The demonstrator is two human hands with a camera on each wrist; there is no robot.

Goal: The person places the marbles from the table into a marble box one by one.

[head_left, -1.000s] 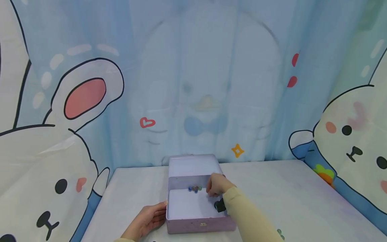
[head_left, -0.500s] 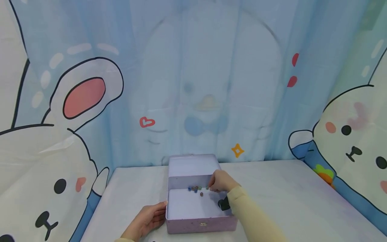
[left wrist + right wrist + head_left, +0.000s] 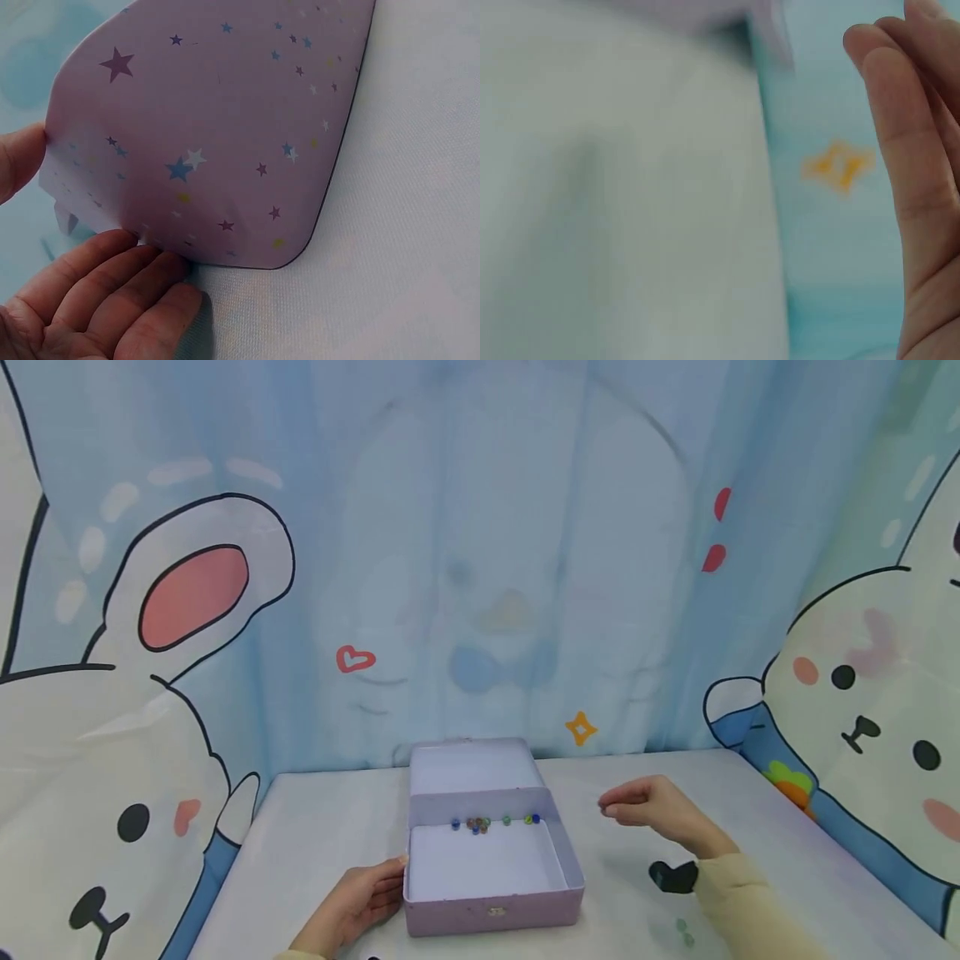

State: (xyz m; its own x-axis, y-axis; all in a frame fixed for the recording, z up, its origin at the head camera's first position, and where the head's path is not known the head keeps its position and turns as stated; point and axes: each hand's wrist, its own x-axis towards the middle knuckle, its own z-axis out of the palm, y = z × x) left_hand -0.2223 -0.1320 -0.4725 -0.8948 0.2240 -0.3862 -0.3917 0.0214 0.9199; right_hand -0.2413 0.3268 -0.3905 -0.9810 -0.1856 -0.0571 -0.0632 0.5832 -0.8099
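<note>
A shallow lilac box, printed with stars on its outside, stands on the table with its lid raised at the back. Several small glass marbles lie inside near its rear wall, in blue, brown and green. My left hand touches the box's left side. In the left wrist view, its thumb and fingers lie along the starry wall. Right of the box, over the table, is my right hand, fingertips close together. A small dark speck shows at those tips; whether it is a marble cannot be told.
A white cloth covers the table. Behind it hangs a blue curtain with cartoon rabbits. Beneath the right wrist is a black device close to the sleeve.
My right hand has left the inside of the box and moved right, over the table. Marbles near the rear right corner are now visible. My left hand stays at the box's side.
</note>
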